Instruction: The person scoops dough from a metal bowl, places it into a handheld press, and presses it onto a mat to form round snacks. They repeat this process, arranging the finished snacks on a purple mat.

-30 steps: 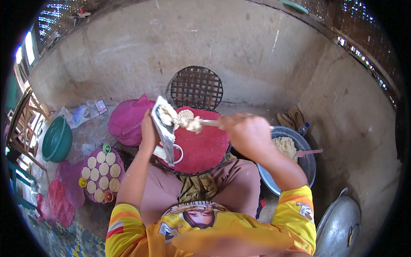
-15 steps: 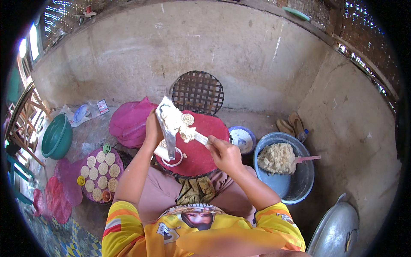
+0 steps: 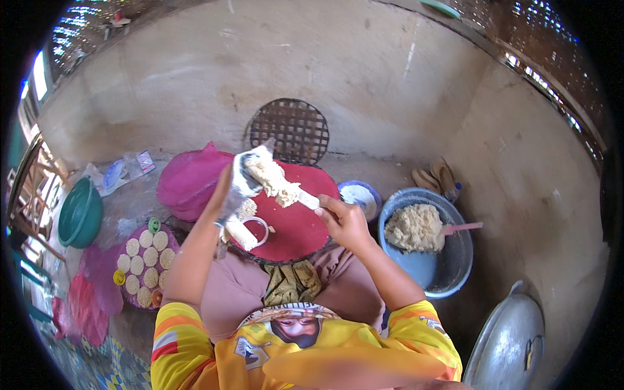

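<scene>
Lumpy, matt dough (image 3: 276,183) clings to a smooth, pale spatula (image 3: 307,199) of unclear material, and the silvery sheath (image 3: 242,185) beside it gleams like plastic film or thin metal, while the white tube (image 3: 240,233) looks like smooth plastic. Under these the red mat (image 3: 299,224) has a dull face; at right the blue-grey basin (image 3: 457,266) is smooth plastic, with a polished, grey metal lid (image 3: 510,341) nearer. The far woven tray (image 3: 290,130) is rough, dark strips, the wall (image 3: 364,84) scuffed matt plaster, and the left green tub (image 3: 81,218) glossy plastic.

Downward head-worn fisheye view
</scene>
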